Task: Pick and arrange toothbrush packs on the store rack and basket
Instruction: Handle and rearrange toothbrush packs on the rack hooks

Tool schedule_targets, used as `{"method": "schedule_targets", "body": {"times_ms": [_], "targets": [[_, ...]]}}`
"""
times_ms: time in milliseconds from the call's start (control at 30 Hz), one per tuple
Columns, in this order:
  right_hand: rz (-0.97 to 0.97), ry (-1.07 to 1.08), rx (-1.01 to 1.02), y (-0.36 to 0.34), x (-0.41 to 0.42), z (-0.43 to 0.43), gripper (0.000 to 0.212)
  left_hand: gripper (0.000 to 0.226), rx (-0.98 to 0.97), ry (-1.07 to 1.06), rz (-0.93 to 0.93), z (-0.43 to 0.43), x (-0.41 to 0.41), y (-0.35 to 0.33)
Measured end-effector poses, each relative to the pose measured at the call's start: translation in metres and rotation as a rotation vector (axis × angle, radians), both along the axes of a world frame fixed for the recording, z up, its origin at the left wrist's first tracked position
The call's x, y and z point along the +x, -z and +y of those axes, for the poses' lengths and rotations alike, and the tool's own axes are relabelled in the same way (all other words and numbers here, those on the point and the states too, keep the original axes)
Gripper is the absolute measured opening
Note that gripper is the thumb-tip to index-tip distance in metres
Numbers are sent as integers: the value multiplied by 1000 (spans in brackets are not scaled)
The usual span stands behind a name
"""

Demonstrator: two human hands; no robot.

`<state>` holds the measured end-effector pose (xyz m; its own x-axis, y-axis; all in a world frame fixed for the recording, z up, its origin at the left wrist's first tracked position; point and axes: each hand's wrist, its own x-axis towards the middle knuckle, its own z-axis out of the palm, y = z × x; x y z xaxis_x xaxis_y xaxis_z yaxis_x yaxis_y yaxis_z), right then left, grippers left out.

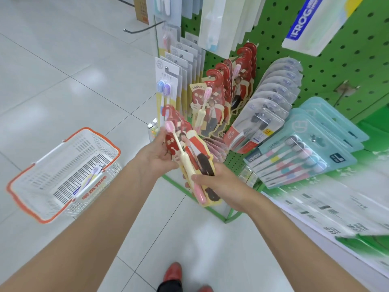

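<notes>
**Held item.** A red toothbrush pack (190, 157) sits at the centre of the view, held off the rack in both hands. It is tilted, with the hook end toward 11 o'clock and the foot toward 5 o'clock. One pink-headed, cream-handled brush shows on its face.

**Grip state.**
- Left hand (156, 153): closed on the pack's upper left edge, fingers curled round it.
- Right hand (219, 184): closed on the lower end, thumb laid across the brush handle, fingers behind the card.

**Rack.** The green pegboard (336, 66) fills the area from 12 to 3 o'clock. Matching red packs (212, 106) hang in a row at 1 o'clock of the held pack, just beside it. White-card packs (168, 85) hang at 12 o'clock. Grey blister packs (271, 102) and teal multi-brush packs (305, 148) hang at 2 and 3 o'clock.

**Basket.** A white basket (48, 182) with an orange rim stands on the tiled floor at 9 o'clock, well apart from the hands. One toothbrush pack (90, 178) lies flat on its bottom.

**Other.** A red shoe (172, 272) shows at 6 o'clock.
</notes>
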<state>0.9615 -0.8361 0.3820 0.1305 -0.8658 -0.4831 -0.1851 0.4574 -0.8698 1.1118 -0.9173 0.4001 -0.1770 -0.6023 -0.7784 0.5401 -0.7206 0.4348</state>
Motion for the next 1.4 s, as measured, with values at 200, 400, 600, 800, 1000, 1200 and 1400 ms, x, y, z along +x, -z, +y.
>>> {"method": "schedule_targets", "body": {"times_ms": [200,400,600,800,1000,1200,1400], "targets": [[354,-50,-290,16,16,5,39,58,-286,115,-98,12,-7,0],[-4,-72,-125,26,15,9,75,53,-272,125,-238,14,-3,9],[-47,-17,-33,25,0,8,16,56,-279,160,-247,14,13,20],[-28,-109,49,18,3,-2,27,55,-319,276,-338,18,11,21],[16,131,-204,0,11,-31,24,57,-413,418,-369,26,10,14],[243,165,-272,-1,11,-32,39,53,-406,439,-260,28,11,3],[166,152,-233,-27,18,-27,67,40,-655,590,-189,33,1,1]]}}
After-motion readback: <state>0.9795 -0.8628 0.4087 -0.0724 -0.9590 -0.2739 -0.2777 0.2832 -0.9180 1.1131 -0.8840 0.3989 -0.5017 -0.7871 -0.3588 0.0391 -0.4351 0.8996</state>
